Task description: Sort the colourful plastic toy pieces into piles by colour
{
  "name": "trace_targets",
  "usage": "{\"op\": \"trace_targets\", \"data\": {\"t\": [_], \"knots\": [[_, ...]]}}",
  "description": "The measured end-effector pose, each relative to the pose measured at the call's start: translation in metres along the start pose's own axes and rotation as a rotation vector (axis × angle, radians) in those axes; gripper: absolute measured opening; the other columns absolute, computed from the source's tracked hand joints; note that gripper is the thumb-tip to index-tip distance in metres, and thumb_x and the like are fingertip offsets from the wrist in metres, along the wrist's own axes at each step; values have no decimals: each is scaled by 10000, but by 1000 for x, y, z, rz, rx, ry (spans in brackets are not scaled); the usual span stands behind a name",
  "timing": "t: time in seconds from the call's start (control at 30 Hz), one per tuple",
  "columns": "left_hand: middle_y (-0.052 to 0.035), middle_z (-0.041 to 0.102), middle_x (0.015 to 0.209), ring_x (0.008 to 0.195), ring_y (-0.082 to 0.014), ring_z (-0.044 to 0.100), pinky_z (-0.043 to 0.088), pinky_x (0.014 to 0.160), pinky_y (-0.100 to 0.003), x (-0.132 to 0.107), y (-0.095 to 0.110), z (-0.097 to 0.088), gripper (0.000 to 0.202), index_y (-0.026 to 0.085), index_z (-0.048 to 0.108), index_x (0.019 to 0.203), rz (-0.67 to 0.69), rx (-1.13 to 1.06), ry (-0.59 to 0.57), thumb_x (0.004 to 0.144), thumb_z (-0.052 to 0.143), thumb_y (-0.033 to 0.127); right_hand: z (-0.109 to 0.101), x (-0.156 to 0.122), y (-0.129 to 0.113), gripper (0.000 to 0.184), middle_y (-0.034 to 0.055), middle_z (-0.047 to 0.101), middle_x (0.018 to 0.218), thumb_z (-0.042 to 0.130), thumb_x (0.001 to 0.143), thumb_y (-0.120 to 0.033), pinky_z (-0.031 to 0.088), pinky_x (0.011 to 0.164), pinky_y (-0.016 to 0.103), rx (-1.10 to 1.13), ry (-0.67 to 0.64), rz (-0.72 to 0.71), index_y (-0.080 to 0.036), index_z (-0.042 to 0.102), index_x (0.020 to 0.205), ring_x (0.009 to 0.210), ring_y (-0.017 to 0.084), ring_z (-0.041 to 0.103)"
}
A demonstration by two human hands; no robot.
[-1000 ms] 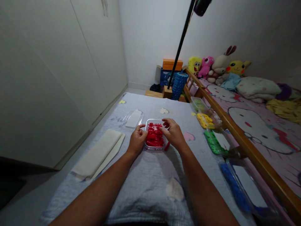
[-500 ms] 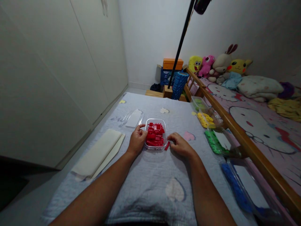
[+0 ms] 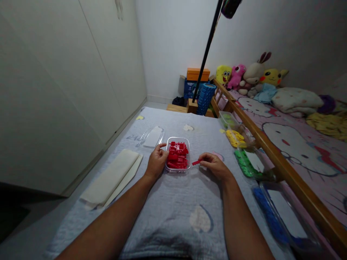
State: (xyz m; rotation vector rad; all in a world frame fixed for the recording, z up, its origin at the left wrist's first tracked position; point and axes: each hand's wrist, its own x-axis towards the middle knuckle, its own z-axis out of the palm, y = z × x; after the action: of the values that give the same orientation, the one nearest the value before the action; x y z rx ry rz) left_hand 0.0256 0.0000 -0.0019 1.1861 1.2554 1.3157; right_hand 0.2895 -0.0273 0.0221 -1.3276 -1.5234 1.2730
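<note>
A clear plastic container (image 3: 178, 171) filled with red building bricks (image 3: 177, 156) sits in front of me on the cloth. At its left wall my left hand (image 3: 156, 160) grips the side, thumb and forefinger along the rim. To the right of the container, my right hand (image 3: 213, 164) pinches a thin red building brick (image 3: 196, 162) by one end, studs or teeth showing along its edge. That brick points towards the container, apart from its wall. Behind my left hand lies a clear lid (image 3: 154, 136) with a white label.
Folded cream paper or cloth (image 3: 112, 178) lies at left. Along the right edge stand containers of yellow pieces (image 3: 235, 138), green pieces (image 3: 245, 163) and blue pieces (image 3: 268, 213), beside a wooden bed rail (image 3: 260, 146). A black pole (image 3: 207, 50) rises beyond the far edge.
My right hand has moved slightly right, away from the container, and turned the red brick from a steep slant to nearly level. My left hand stays at the container.
</note>
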Motion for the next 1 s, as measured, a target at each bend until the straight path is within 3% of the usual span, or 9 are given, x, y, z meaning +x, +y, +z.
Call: {"op": "trace_targets", "data": {"t": [0.3, 0.5, 0.6, 0.77, 0.9, 1.0], "knots": [[106, 416, 565, 501, -92, 405, 356, 516, -192, 1, -4, -1, 417, 184, 596, 1159, 18, -10, -40, 808, 649, 403, -1, 1, -6, 216, 6, 606, 759, 692, 717, -393, 427, 647, 280, 125, 229, -52, -232, 613, 839, 669, 151, 504], [97, 461, 590, 487, -95, 415, 345, 488, -197, -1, 2, 0, 460, 193, 543, 1215, -39, -111, -51, 864, 567, 489, 36, 13, -6, 203, -1, 609, 802, 709, 719, -367, 448, 737, 287, 186, 299, -156, -226, 604, 823, 751, 159, 557], [98, 448, 585, 460, -87, 373, 307, 454, -190, -2, 5, -1, 465, 182, 527, 1230, -48, -123, -35, 890, 536, 498, 50, 16, -6, 167, 2, 634, 810, 688, 761, -362, 443, 774, 303, 90, 306, -194, -223, 632, 836, 775, 167, 568], [62, 511, 645, 467, -81, 381, 309, 442, -187, -3, 6, -4, 442, 177, 566, 1173, 15, -100, 21, 927, 476, 533, 56, 14, -8, 147, 19, 665, 892, 702, 780, -352, 422, 799, 321, -96, 337, -290, -231, 701, 864, 869, 192, 574], [29, 559, 729, 524, -89, 434, 351, 471, -191, -3, 3, -7, 402, 193, 605, 1128, 83, 1, 106, 939, 463, 518, 53, 14, -3, 178, 22, 651, 899, 666, 815, -375, 433, 776, 317, -50, 408, -268, -219, 699, 894, 838, 183, 573], [17, 581, 773, 582, -105, 489, 401, 524, -205, -3, 1, -9, 380, 205, 616, 1121, 103, 57, 146, 938, 460, 500, 50, 16, 5, 184, 6, 617, 790, 654, 815, -387, 433, 730, 304, 12, 411, -211, -203, 652, 809, 748, 165, 554]]}}
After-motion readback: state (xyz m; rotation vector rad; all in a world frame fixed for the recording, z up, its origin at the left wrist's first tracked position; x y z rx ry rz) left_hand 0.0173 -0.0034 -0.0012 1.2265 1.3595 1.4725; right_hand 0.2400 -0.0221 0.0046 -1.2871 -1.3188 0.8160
